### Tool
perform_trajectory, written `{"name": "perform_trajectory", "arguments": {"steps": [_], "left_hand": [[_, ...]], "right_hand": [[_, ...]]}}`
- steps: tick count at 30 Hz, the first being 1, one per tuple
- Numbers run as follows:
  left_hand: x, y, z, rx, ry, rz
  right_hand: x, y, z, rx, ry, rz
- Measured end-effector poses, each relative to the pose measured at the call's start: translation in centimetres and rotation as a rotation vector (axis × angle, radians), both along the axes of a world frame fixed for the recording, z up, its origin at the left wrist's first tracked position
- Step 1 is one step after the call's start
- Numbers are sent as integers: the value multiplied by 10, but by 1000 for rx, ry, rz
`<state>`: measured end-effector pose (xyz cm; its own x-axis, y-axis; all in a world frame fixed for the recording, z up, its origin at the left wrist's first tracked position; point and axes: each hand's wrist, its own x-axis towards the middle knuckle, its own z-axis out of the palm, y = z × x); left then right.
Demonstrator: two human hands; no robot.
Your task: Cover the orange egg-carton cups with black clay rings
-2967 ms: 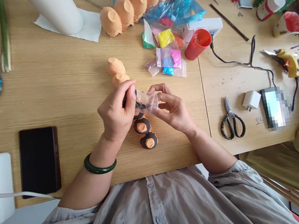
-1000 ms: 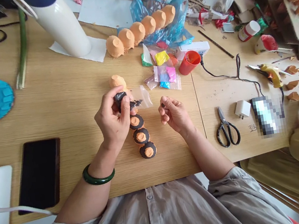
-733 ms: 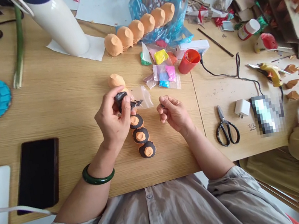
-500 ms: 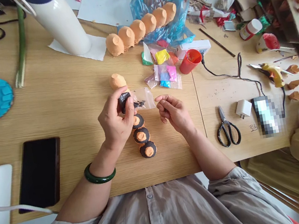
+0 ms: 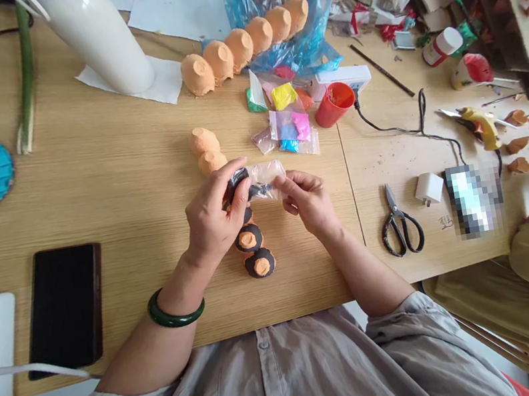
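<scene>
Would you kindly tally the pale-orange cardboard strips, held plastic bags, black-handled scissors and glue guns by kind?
Pale-orange domed cardboard strips: 2
Held clear plastic bag with black contents: 1
Black-handled metal scissors: 1
Yellow glue gun: 1
Total: 5

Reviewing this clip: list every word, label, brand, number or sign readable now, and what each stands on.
No text can be read with certainty.
Dark marks like writing on the tabletop: too small to read.
White-capped bottle: any print too small and blurred.
Power strip: any print too small.
Pixelated screen: unreadable.
Clear bag: no lettering seen.
</scene>
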<state>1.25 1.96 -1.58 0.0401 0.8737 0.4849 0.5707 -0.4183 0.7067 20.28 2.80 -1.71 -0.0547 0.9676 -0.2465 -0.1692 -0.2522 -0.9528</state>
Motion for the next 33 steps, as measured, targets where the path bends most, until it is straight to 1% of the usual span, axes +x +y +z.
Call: {"name": "perform_trajectory", "arguments": {"steps": [2, 6, 10, 13, 15, 18, 21, 23, 26, 28, 31, 33], "left_hand": [[-1, 0, -2, 5, 3, 3], [-3, 5, -4, -2, -9, -9], [-5, 7, 1, -52, -118, -105], [-3, 6, 7, -36, -120, -162], [-1, 5, 12, -13, -124, -191], [1, 4, 17, -8, -153, -209], [1, 3, 21, -27, -172, -158], [1, 3, 22, -68, -203, -133], [2, 2, 23, -164, -255, -134], [2, 2, 24, -150, -247, -114], [3, 1, 25, -64, -206, -26], [2, 1, 24, -76, -222, 13]], "right_hand": [[2, 0, -1, 22, -15, 0], [4, -1, 4, 121, -65, 17], [3, -3, 10, 240, -70, 74], [3, -4, 12, 307, -65, 164], [3, -3, 12, 310, -53, 224], [2, -3, 12, 250, -27, 284], [3, -4, 12, 179, -22, 304], [5, -4, 12, 197, -45, 303], [6, -5, 11, 264, -115, 286], [5, -5, 10, 246, -126, 278], [2, -5, 10, 165, -76, 277], [1, -5, 12, 171, -97, 287]]}}
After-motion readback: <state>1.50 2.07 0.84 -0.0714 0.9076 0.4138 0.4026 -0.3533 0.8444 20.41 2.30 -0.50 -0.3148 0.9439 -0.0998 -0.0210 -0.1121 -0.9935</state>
